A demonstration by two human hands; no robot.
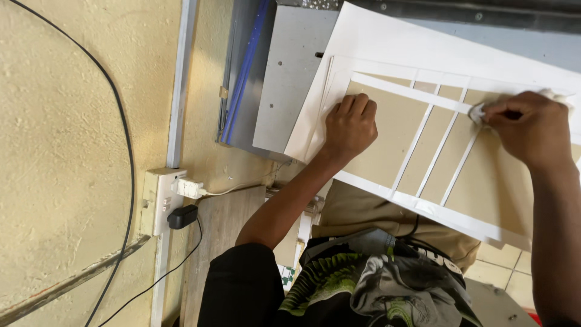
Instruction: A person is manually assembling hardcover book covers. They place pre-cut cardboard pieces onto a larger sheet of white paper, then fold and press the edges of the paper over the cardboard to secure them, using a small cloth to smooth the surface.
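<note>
I am bracing a tan board (387,130) crossed by white strips under my left hand (350,128), fingers curled closed on nothing, while my right hand (532,126) is pinching a small white wad (477,113) against a strip (411,92); next, judging by this, further rubbing along it.

tan board (387,133) under white strips (423,130), yellow-cream wall (66,139), green-and-black patterned shirt (339,284), black cable (124,139)

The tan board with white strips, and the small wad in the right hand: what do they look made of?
The tan board looks like matte cardboard or fibreboard, flat and dull. The white strips seem to be thin paper or tape, slightly glossy. The wad under the right hand looks like soft cloth or tissue; too small to tell.
</note>
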